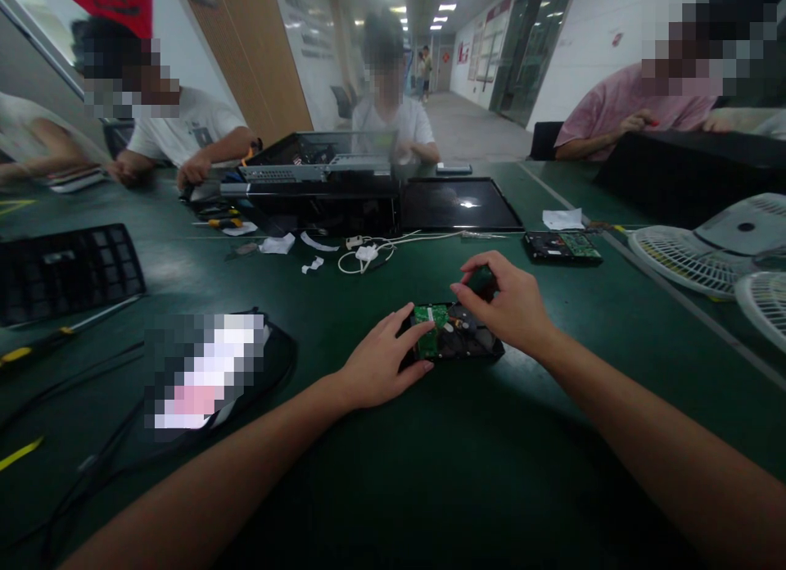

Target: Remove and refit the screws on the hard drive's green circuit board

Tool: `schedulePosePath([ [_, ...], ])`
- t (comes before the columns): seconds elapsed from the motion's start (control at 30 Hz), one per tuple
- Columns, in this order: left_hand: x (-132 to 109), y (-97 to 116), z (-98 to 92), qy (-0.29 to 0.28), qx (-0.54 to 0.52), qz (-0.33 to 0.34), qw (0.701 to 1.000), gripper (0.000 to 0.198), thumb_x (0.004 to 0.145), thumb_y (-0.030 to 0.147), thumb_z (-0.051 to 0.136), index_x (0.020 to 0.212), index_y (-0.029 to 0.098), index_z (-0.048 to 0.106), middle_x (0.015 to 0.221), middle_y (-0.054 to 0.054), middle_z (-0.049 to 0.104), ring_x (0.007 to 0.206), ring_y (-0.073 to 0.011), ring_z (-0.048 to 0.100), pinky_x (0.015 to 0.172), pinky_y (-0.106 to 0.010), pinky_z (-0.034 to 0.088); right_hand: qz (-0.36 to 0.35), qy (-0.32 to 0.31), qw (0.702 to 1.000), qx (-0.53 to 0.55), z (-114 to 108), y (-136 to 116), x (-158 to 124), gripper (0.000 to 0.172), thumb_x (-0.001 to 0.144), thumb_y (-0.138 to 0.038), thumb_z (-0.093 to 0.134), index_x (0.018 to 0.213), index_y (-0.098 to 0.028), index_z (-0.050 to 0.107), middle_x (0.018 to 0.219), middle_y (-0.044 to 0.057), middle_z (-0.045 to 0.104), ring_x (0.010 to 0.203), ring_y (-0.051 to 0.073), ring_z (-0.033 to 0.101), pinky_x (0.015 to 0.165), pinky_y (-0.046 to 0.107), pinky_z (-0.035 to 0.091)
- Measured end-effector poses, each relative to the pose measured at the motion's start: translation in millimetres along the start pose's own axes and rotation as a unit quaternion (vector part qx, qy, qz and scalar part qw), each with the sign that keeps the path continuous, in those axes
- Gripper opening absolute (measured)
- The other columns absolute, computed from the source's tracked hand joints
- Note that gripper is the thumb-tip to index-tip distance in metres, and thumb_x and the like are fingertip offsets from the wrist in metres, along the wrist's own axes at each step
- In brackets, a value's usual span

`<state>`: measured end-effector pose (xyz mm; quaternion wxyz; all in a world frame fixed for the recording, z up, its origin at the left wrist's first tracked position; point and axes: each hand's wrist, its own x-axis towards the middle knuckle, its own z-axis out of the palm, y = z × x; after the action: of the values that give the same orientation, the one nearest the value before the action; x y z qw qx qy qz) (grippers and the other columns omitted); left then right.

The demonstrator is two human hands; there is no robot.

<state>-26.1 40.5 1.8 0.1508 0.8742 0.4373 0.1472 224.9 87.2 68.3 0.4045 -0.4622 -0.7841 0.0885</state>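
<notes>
Hard drive [458, 341], circuit side up: likely dense, rigid, fragile, best held by its sides; my left fingers [410, 329] lie open on it, right fingers [491, 265] arch over, grip unclear

Electronics repair workshop, green bench [467, 488], opened computer case [319, 173], hard drives, people seated around

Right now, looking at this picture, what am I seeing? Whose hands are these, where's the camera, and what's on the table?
No machine: these are a person's two bare hands, filmed by a camera on their head looking down. On the green table lies a drive, circuit board up. The left hand rests on its left end, fingers spread; the right hand arches over it, and whether it pinches anything is unclear. Farther off: a white cable, a second drive, a keyboard, fans. Other people sit around.
</notes>
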Motion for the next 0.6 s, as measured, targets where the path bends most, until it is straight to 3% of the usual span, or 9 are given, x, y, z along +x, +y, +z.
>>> schedulePosePath([
  [0.23,0,-1,-0.9,-0.003,-0.009,-0.004,1.0,0.067,0.1,0.056,0.061,0.159,0.034,0.039,0.174,-0.011,0.021,0.157,-0.039,0.031,0.124,-0.06,0.034,0.003,0.038,0.999,0.0,-10,-5,3,0.023,0.091,-0.036,0.069,0.11,-0.023,0.065,0.101,0.006,0.073,0.085,0.021,0.069,0.072,0.037,0.051],
  [0.37,1,-1,-1.3,-0.003,-0.023,-0.014,1.0,0.066,0.099,0.056,0.062,0.158,0.034,0.041,0.174,-0.01,0.022,0.156,-0.0389,0.033,0.124,-0.06,0.035,0.016,0.079,0.996,-0.038,-25,-6,10,0.019,0.091,-0.037,0.069,0.105,-0.023,0.066,0.097,0.005,0.072,0.075,0.019,0.065,0.07,0.037,0.049],
  [0.47,1,1,-2.5,-0.002,-0.036,-0.024,0.999,0.064,0.098,0.057,0.063,0.154,0.033,0.044,0.173,-0.01,0.024,0.155,-0.0374,0.035,0.123,-0.059,0.037,0.056,0.055,0.994,-0.071,-33,7,17,0.019,0.092,-0.038,0.068,0.102,-0.022,0.067,0.089,0.005,0.071,0.07,0.019,0.062,0.07,0.037,0.048],
  [0.6,0,1,-2.3,-0.002,-0.046,-0.04,0.998,0.068,0.096,0.06,0.063,0.153,0.028,0.043,0.172,-0.011,0.027,0.154,-0.0358,0.037,0.123,-0.056,0.038,0.072,0.017,0.988,-0.133,-34,34,8,0.017,0.086,-0.035,0.071,0.095,-0.022,0.065,0.096,0.009,0.072,0.085,0.025,0.066,0.076,0.04,0.049],
])
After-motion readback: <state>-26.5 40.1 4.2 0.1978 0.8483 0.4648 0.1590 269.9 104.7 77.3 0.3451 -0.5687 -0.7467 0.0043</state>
